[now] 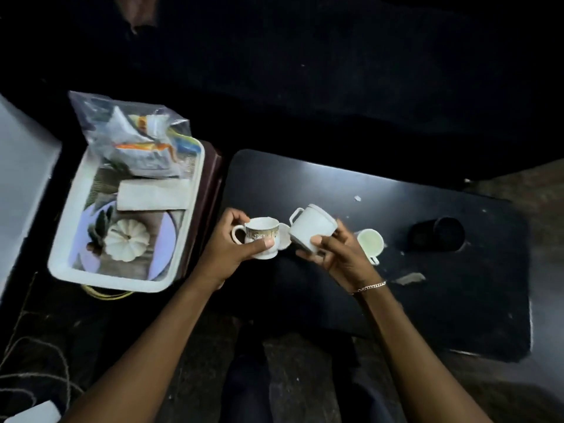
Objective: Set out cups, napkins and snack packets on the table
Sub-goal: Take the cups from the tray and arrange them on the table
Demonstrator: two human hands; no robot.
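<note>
My left hand grips a small white cup with a gold pattern band over the left end of the black table. My right hand holds a plain white cup, tilted on its side, handle pointing left. A third white cup stands upright on the table just right of my right hand. On the white tray at the left lie a clear bag of snack packets and a stack of white napkins.
A dark cylindrical object lies on the table's right part. The tray shows a printed pumpkin picture and rests on a dark red stand. Small scraps dot the table. Cords lie on the floor at the lower left.
</note>
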